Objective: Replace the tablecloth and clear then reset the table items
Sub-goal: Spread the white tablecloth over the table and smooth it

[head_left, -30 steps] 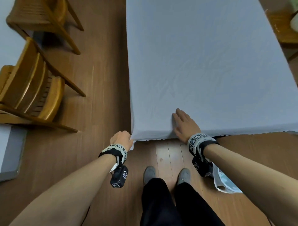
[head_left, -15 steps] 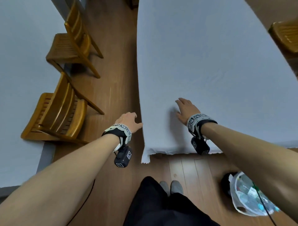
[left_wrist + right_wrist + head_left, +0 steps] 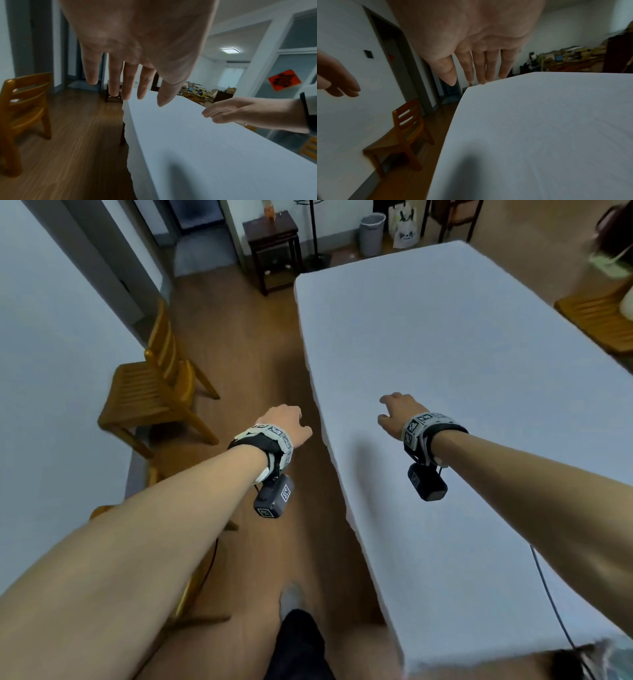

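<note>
White tablecloth (image 3: 462,412) lies flat over the table, L edge draped. Left hand (image 3: 286,424) off that edge, right hand (image 3: 399,414) above the cloth; both grips slack, fingers straight, holding nothing. Best next: palms flat, sweep outward w/ light pressure, check overhang even.

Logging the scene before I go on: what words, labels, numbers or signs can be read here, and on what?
No text is legible.
Red sign on the glass partition: dark marking, blurred.
White bag on the floor by the far wall: dark print, too small.
Wristbands: square coded markers only, no words.
</note>
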Tool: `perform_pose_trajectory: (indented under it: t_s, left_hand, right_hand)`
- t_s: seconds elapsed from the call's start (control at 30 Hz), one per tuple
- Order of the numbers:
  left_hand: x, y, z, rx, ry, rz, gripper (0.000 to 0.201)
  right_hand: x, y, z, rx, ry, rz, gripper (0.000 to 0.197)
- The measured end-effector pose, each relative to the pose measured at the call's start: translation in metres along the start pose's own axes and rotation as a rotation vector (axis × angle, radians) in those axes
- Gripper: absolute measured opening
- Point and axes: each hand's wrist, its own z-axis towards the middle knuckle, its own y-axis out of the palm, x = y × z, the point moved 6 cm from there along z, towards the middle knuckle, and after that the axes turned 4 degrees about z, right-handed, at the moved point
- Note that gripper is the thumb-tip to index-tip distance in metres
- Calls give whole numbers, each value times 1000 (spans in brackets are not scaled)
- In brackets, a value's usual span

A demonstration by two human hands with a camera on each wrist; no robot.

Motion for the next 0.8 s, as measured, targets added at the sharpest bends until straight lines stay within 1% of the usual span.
perform_pose_trajectory:
  t_s: [0.1, 0.17, 0.27, 0.37, 0.47, 0.57, 0.67, 0.8]
  left_hand:
    - [-33, -34, 57, -2, 108, 108, 46]
    - [-51, -58, 94, 25, 159, 140, 45]
    - [-75, -84, 144, 14, 183, 110, 42]
    - [-85, -96, 194, -15, 213, 90, 41]
    - [-82, -99, 251, -43, 261, 113, 42]
    - [-76, -106, 319, -54, 303, 114, 44]
    - [-70, -112, 394, -70, 321, 88, 44]
    - [-71, -128, 481, -140, 317, 100, 43]
  right_hand:
    - [-28, -16, 46, 37, 101, 61, 53]
    - [-43, -24, 72, 58, 162, 77, 53]
    - [-62, -37, 103, 66, 218, 89, 53]
    - [-71, -55, 140, 72, 244, 80, 52]
    - [-67, -66, 186, 88, 277, 101, 51]
    - [-54, -71, 247, 92, 313, 114, 52]
    - [-37, -70, 318, 73, 339, 136, 52]
    - [-29, -75, 404, 9, 384, 176, 53]
